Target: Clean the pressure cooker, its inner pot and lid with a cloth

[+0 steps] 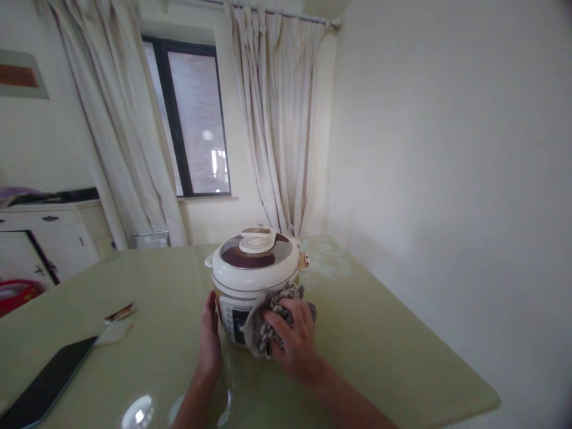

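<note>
A white electric pressure cooker [254, 276] with a dark brown lid top stands upright on the pale green table. Against its left side rests my left hand [210, 339], fingers stretched out along the body and holding nothing else. My right hand [295, 336] grips a grey patterned cloth [259, 325] and presses it to the cooker's front right. The cloth covers part of the control panel [230, 319], whose left portion still shows. The fingertips of my right hand are partly sunk in the cloth.
On the table [375, 351] at the left lie a dark flat slab [53, 381] and a small brown-and-white item [119, 313]. A wall [447, 179] runs along the table's right side. Behind are curtains [286, 119], a window [196, 119] and a white cabinet [67, 238].
</note>
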`<state>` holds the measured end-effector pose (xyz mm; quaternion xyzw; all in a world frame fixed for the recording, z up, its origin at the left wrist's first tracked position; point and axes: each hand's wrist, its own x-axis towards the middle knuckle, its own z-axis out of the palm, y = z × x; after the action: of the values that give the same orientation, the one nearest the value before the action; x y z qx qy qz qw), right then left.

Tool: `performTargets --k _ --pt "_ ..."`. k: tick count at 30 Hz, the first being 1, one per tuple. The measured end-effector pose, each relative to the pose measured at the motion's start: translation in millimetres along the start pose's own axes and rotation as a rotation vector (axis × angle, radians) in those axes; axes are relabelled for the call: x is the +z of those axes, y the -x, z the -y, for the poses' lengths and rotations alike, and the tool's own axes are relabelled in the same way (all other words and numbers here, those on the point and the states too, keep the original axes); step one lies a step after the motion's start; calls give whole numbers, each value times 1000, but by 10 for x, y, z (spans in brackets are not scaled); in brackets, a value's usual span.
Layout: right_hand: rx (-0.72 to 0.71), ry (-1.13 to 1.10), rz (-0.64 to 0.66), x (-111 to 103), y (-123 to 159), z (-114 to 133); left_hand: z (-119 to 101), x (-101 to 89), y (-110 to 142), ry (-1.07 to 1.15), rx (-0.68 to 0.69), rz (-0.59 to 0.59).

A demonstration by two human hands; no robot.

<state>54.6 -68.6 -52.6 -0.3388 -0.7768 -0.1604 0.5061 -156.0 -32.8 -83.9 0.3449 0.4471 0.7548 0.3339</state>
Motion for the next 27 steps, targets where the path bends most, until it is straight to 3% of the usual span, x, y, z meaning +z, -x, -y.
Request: performTargets --k 3,7,11,13,14,16,19,20,23,27 --pt "-65 121 25 -24 -515 194 -75 0 297 -102 278 -68" --pt "-53 95 295 -66 -1115 477 -222 83 630 -449 675 37" --pt "-156 -171 606 -228 -1751 477 -670 245 505 -621 939 108" --pt "-161 -402 823 -293 -2067 314 -916 293 291 -641 910 146" --pt "-131 -483 870 -300 -2211 209 -1015 299 169 -640 852 184" --pt "4 -439 770 -243 -2444 -9 -1157 284 -77 -618 719 251" --pt "170 -88 498 0 -2622 -263 -1276 256 -404 -627 631 200" --pt "160 6 481 104 -2634 -320 -1307 259 -500 -648 622 178" --pt "6 147 599 388 -2570 -422 -1384 303 -793 -653 615 205" --pt "-50 162 625 557 -2452 -484 -1381 357 -1236 -561 550 251"
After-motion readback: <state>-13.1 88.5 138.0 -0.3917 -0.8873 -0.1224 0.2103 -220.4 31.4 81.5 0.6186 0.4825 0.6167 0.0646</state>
